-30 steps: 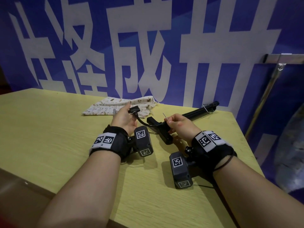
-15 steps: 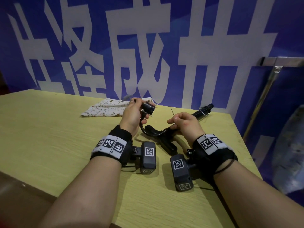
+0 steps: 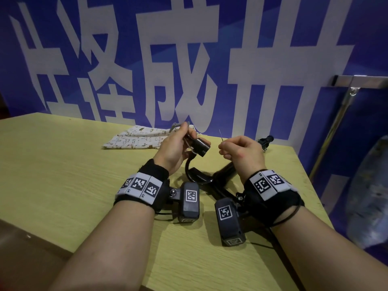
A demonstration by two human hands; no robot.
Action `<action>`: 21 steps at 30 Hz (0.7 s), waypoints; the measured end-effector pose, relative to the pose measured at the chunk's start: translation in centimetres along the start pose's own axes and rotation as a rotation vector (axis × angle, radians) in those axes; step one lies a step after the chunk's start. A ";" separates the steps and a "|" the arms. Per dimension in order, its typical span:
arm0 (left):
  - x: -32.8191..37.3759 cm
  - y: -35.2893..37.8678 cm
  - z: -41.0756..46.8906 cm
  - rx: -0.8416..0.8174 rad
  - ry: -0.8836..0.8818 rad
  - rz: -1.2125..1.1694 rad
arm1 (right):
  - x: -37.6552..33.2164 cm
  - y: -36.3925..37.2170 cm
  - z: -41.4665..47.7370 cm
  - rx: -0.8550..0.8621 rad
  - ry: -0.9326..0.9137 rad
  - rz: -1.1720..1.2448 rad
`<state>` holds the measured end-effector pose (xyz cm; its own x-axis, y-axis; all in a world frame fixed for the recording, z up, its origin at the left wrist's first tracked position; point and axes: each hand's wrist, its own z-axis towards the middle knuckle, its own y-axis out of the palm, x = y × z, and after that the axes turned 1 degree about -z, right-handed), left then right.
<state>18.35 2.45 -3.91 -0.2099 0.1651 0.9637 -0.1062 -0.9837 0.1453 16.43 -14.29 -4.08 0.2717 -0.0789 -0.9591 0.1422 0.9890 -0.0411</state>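
Left grip [image 3: 174, 148]: curled round black cylinder [image 3: 201, 146], held above the counter [image 3: 63, 164].
Right grip [image 3: 243, 152]: pinching thin pin [image 3: 220, 135].
Progress: I judge both parts in hand; pin not yet at cylinder.

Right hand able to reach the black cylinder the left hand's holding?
Probably yes: the right hand, pinching a thin needle, sits beside the cylinder with only open air between; the left hand holds it up.

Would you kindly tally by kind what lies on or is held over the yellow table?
Printed white cloth: 1
Black rod with curved cable and cylinder end, gripped by left hand: 1
Thin metal pin, pinched by right hand: 1
Black tagged wrist boxes: 2
Total: 5
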 end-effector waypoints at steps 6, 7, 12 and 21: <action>-0.5 0.7 -0.1 -0.045 -0.050 -0.084 | -0.6 0.0 -0.2 0.027 -0.060 -0.034; -0.5 0.8 -0.1 -0.044 -0.053 -0.108 | -0.6 0.0 -0.3 0.029 -0.069 -0.037; -0.4 0.5 0.2 -0.015 -0.048 -0.209 | -1.0 0.1 -0.6 0.020 -0.087 -0.045; -0.5 0.4 0.2 -0.043 -0.042 -0.223 | -1.8 0.5 -1.1 -0.018 -0.173 -0.114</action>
<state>18.63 1.99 -4.31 -0.1362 0.3744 0.9172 -0.1874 -0.9189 0.3473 14.91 -13.49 -2.67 0.4140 -0.2093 -0.8859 0.1651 0.9743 -0.1531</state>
